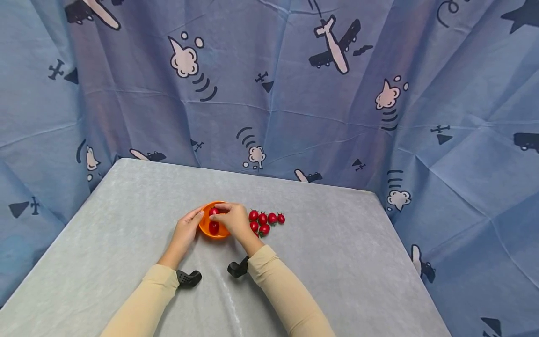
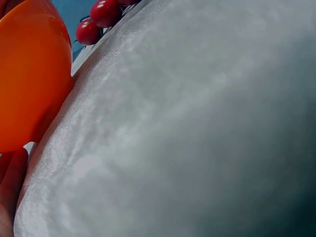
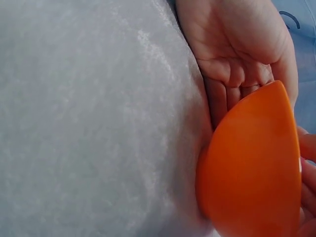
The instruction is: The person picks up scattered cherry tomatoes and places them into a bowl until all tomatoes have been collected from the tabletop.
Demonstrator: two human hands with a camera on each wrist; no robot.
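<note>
An orange bowl point(image 1: 219, 236) stands on the table with cherry tomatoes inside. My left hand point(image 1: 184, 232) holds its left side, thumb at the rim and fingers along the outer wall, as the right wrist view also shows. Over the bowl, my right hand point(image 1: 237, 221) pinches a red cherry tomato point(image 1: 214, 211) between thumb and fingers. Another cherry tomato point(image 1: 214, 228) lies in the bowl below it; the right hand hides part of the inside. To the right, several cherry tomatoes point(image 1: 263, 218) with green stems lie grouped on the cloth, partly behind the right wrist.
A pale grey cloth covers the table point(image 1: 337, 262). Behind it hangs a blue curtain point(image 1: 294, 93) printed with aeroplanes and clouds. Black devices point(image 1: 189, 278) are worn at both wrists, near the cloth.
</note>
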